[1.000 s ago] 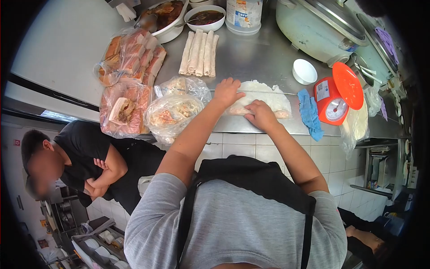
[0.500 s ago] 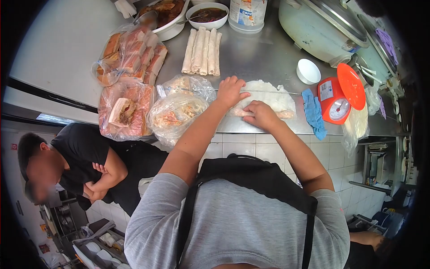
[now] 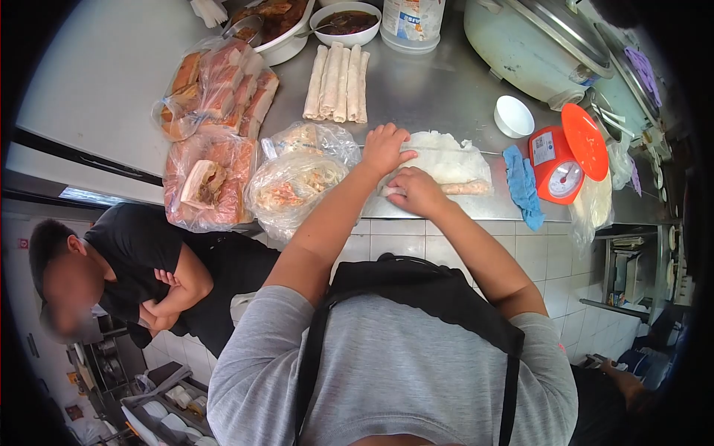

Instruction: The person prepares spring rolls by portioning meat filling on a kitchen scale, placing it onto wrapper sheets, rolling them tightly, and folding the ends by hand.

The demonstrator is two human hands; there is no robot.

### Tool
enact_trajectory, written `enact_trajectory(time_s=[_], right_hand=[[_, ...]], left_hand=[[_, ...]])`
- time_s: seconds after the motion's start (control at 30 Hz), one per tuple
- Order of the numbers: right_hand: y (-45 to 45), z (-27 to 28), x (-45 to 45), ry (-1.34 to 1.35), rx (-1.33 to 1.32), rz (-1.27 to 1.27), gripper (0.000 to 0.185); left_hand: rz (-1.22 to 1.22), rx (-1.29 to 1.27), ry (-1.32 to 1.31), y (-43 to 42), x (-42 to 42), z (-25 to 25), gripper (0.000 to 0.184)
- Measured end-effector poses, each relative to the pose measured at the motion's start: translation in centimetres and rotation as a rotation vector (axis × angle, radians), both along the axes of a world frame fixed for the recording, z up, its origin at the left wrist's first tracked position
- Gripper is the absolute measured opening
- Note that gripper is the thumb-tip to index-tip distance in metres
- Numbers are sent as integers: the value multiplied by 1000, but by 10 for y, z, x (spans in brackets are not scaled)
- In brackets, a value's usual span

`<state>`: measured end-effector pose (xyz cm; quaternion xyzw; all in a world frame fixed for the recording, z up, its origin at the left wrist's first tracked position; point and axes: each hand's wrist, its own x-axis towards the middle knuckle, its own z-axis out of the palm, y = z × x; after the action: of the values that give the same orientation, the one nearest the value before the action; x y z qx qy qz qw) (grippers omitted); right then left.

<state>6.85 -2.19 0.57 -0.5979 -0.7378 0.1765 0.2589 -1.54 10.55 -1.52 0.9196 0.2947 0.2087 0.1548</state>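
A thin white wrapper (image 3: 446, 152) lies flat on the steel counter, with a roll of filling (image 3: 467, 187) along its near edge. My left hand (image 3: 384, 151) rests on the wrapper's left edge, fingers apart. My right hand (image 3: 414, 190) presses on the left part of the roll with its fingers bent over it, hiding that part. Left of my hands sits a plastic bag of shredded filling (image 3: 294, 189). Several finished rolls (image 3: 337, 83) lie side by side beyond my left hand.
Bagged meat slabs (image 3: 216, 175) lie at the left, below a bowl of dark sauce (image 3: 346, 22). On the right are a white bowl (image 3: 514, 117), a blue cloth (image 3: 523, 186), a red scale (image 3: 554, 165) and a large lidded pot (image 3: 520, 52). A person (image 3: 156, 267) stands at left, arms folded.
My right hand has slid left along the roll, exposing more of its right part. My left hand stays at the wrapper's left edge. The camera view has shifted slightly.
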Motion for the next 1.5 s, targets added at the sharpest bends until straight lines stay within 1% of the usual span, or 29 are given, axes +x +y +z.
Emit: enact_trajectory(time_s=[0.07,0.2,0.27,0.37,0.4,0.5,0.7,0.8,0.87,0.97,1.07,1.1,1.17,1.27,1.3,1.4,1.5], right_hand=[[-9,8,11,38,9,-45,30],[-14,14,19,42,-61,-108,27],[-12,-1,15,16,-1,-115,26],[-20,-7,18,49,58,-78,24],[-22,-4,20,73,74,-58,24],[-29,10,36,11,3,-134,23],[-40,9,51,46,-36,-95,23],[-46,5,65,-35,-11,-138,25],[-52,2,70,-33,-39,-126,26],[-57,11,74,-27,-17,-142,27],[-59,21,78,-67,-31,-175,27],[-59,22,79,-87,-47,-183,27],[-58,5,82,-75,-10,-175,28],[-63,-9,87,-35,29,-155,28],[-64,-6,86,-15,40,-145,28],[-67,9,91,-16,57,-136,27],[-72,8,106,-67,-67,-176,28]], left_hand=[[12,-22,35,1,2,1,34],[5,17,-30,-3,22,3,45],[-49,8,-33,-10,34,13,53],[-43,-23,59,-12,42,4,61],[-37,-24,54,-11,43,3,62],[-19,-29,38,-10,42,0,63],[-4,-24,33,-10,42,2,63],[-4,-11,44,-12,43,0,63],[-10,-12,65,-11,43,1,64],[31,-23,260,-13,48,21,68],[88,108,296,-14,63,21,71],[48,84,240,-20,68,21,72],[-32,40,123,-38,80,23,74],[-80,-33,101,-52,89,4,78],[-58,-86,126,-52,90,6,81],[-44,-32,100,-52,89,4,82],[-47,-57,84,-51,90,3,82]])
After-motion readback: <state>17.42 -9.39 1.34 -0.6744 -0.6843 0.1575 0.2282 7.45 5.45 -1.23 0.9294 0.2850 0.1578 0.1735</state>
